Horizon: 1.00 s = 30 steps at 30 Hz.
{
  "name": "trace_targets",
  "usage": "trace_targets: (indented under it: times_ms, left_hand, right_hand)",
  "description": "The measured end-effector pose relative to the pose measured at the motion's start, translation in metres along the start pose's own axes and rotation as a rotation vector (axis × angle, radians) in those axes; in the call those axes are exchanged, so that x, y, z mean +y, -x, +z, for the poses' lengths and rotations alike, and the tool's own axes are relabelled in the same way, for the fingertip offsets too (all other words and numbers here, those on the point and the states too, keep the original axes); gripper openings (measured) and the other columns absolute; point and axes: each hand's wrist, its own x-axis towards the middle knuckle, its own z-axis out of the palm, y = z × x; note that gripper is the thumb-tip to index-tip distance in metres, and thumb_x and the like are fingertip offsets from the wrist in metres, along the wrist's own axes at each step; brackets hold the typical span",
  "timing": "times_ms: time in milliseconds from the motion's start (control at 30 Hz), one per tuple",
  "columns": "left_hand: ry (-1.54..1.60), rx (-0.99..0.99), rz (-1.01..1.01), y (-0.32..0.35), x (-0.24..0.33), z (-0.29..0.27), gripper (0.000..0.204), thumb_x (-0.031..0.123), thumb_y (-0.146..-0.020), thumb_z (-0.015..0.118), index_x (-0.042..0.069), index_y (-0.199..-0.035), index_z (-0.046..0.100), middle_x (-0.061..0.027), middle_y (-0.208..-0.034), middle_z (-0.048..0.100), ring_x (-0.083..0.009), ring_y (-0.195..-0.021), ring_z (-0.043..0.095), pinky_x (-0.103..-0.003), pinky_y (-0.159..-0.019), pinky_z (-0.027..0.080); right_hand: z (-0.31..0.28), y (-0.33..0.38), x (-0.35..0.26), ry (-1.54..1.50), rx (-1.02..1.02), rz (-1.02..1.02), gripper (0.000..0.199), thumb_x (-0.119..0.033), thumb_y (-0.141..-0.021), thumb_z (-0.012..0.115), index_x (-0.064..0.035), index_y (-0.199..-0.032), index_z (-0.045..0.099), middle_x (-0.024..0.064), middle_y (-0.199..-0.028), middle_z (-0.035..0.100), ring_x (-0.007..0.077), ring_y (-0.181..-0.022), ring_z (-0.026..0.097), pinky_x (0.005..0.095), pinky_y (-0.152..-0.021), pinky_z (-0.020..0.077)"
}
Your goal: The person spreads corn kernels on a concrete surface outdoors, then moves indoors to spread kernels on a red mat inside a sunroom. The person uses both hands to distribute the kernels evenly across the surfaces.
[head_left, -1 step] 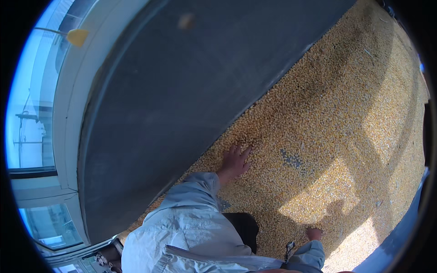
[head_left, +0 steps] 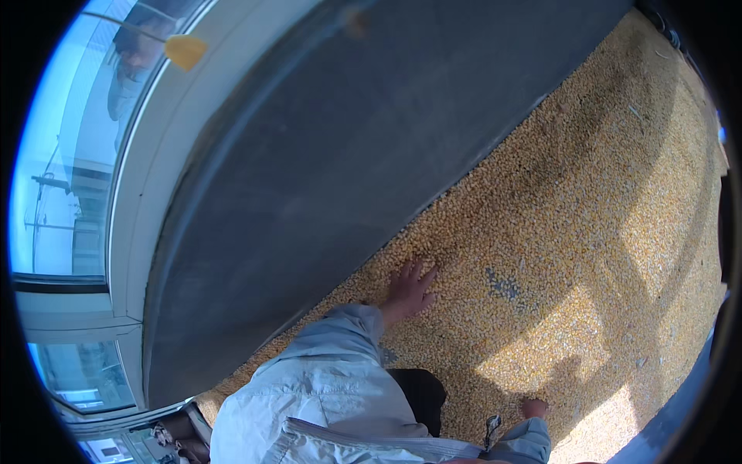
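Big spread of yellow corn kernels (head_left: 587,255) covers the ground right of and beyond both hands, part sun, part shadow. Dark grey sloped panel (head_left: 325,170) runs diagonally just beyond the left fingers, its lower edge meeting the grain. Pale frame and glass (head_left: 69,201) sit farther out past the panel, well apart from the fingers.

Light jacket sleeve (head_left: 325,379) comes in from the lower edge.

Left hand (head_left: 408,290): flat, fingers (head_left: 421,272) spread wide, palm down, pressed on the kernels close to the panel edge, holding nothing. Right hand (head_left: 533,407): low near the lower edge, resting on the grain; mostly hidden by the cuff, so can't tell if fingers are open or curled.

Small bare dark patch (head_left: 504,284) shows just right of the left fingers. Judging progress: kernels lie mostly even, with that one thin patch uncovered; the layer near the panel edge looks unfinished.
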Motion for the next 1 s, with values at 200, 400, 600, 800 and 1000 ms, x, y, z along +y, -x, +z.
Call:
trace_targets:
  times_ms: [200,400,600,800,1000]
  left_hand:
    - [0.133,0.022,0.106,0.060,0.022,0.040,0.060,0.043,-0.085,0.052,0.018,-0.138,0.037,-0.0157,-0.150,0.015,-0.0392,-0.138,0.005,-0.070,-0.097,0.019]
    - [0.078,-0.051,0.352,0.108,0.040,0.096,0.049,0.044,-0.084,0.053,0.030,-0.130,0.046,-0.0106,-0.148,0.022,-0.0356,-0.136,0.016,-0.069,-0.096,0.023]
    - [-0.020,0.190,0.315,0.138,0.016,0.121,0.046,0.041,-0.079,0.056,0.030,-0.124,0.054,-0.0095,-0.149,0.023,-0.0346,-0.137,0.016,-0.068,-0.100,0.018]
    - [0.115,0.231,-0.108,0.151,-0.032,0.092,0.065,0.035,-0.078,0.059,0.022,-0.138,0.038,-0.0162,-0.149,0.019,-0.0348,-0.139,0.011,-0.070,-0.102,0.004]
    - [0.125,0.144,-0.115,0.112,0.001,0.102,0.074,0.035,-0.075,0.060,0.014,-0.140,0.032,-0.0229,-0.140,0.027,-0.0432,-0.133,0.018,-0.070,-0.098,0.018]
  right_hand:
    - [-0.091,0.050,-0.118,-0.493,0.313,0.460,0.067,-0.044,-0.076,0.064,-0.0061,-0.128,0.045,0.0224,-0.129,0.043,0.0408,-0.117,0.043,0.0476,-0.096,0.0382]
    - [-0.144,0.122,-0.238,-0.733,0.388,0.048,0.089,-0.034,-0.071,0.071,-0.0064,-0.141,0.025,0.0295,-0.145,0.012,0.0453,-0.132,0.019,0.0508,-0.106,0.0240]
    - [-0.140,0.135,-0.269,-0.481,0.372,-0.318,0.083,-0.033,-0.066,0.074,-0.0134,-0.138,0.036,0.0276,-0.144,0.017,0.0446,-0.130,0.021,0.0520,-0.106,0.0215]
    - [-0.143,0.132,-0.265,-0.130,0.530,-0.447,0.081,-0.037,-0.063,0.076,-0.0179,-0.134,0.043,0.0254,-0.141,0.024,0.0407,-0.126,0.029,0.0582,-0.102,0.0215]
    - [-0.166,0.123,-0.223,-0.042,0.664,-0.522,0.070,-0.033,-0.064,0.078,-0.0249,-0.128,0.049,0.0101,-0.131,0.040,0.0329,-0.119,0.036,0.0664,-0.096,0.0214]
